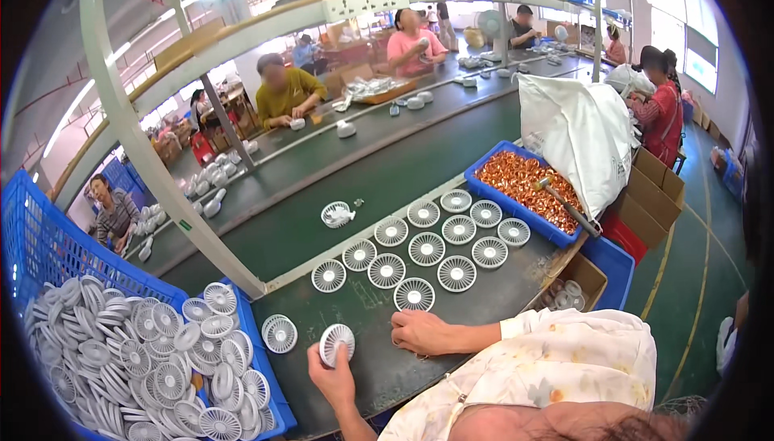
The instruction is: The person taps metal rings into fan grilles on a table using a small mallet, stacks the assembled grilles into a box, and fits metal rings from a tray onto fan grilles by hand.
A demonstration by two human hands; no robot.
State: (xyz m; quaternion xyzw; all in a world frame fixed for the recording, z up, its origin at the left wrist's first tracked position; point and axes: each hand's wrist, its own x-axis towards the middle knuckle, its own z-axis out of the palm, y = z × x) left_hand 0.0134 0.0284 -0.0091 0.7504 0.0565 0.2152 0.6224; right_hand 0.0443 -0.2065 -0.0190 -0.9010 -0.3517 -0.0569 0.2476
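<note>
My left hand (332,378) grips a round white fan grille (336,344) by its edge, tilted up above the dark worktop. My right hand (421,333) rests low over the worktop with its fingers curled in, right at the near rim of another white grille (414,295). Whatever the right fingers may hold is hidden. Ahead of it, several like grilles (426,248) lie flat in rough rows. One more grille (279,334) lies alone to the left, beside a blue crate (284,421) heaped with grilles (153,360).
At the right, a blue tray (476,176) of small copper-coloured parts carries a hammer (568,205) across it, beside a white sack (572,131). A cardboard box (592,268) stands below. Beyond the worktop runs a green conveyor (387,171) with a white part (337,214); co-workers sit along its far side.
</note>
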